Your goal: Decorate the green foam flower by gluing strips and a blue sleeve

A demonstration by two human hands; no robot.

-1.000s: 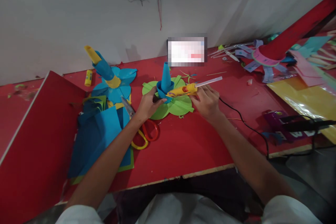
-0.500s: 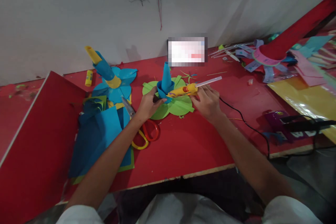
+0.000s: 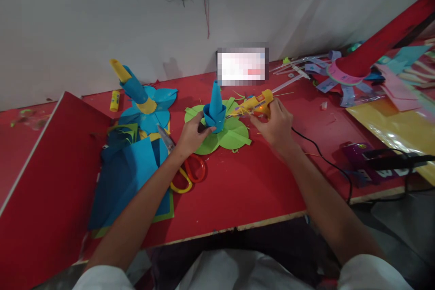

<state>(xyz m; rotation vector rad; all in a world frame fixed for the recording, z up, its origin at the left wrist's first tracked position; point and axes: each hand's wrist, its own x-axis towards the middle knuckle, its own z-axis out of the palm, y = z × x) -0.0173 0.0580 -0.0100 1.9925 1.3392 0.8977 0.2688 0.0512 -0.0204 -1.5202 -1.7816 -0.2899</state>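
Observation:
My left hand point(image 3: 190, 135) grips the blue paper cone piece point(image 3: 215, 108) at its base, where it stands on a green paper flower point(image 3: 228, 133) lying on the red table point(image 3: 251, 186). My right hand point(image 3: 276, 124) holds a yellow hot glue gun point(image 3: 254, 103), lifted a little to the right of the cone with its nozzle pointing left toward it. A clear glue stick point(image 3: 287, 83) juts from the gun's back end, and a black cord point(image 3: 326, 156) trails away to the right.
Red-and-yellow scissors point(image 3: 185, 170) lie by my left wrist. Blue paper sheets point(image 3: 129, 176), a finished blue flower with a yellow-tipped cone point(image 3: 142, 97) and a yellow glue stick point(image 3: 114, 100) sit to the left. A red roll point(image 3: 384, 41), paper scraps and yellow sheets point(image 3: 397, 129) fill the right.
My right hand has drawn the glue gun back to the right and upward, away from the blue cone's base. My left hand has stayed on the cone.

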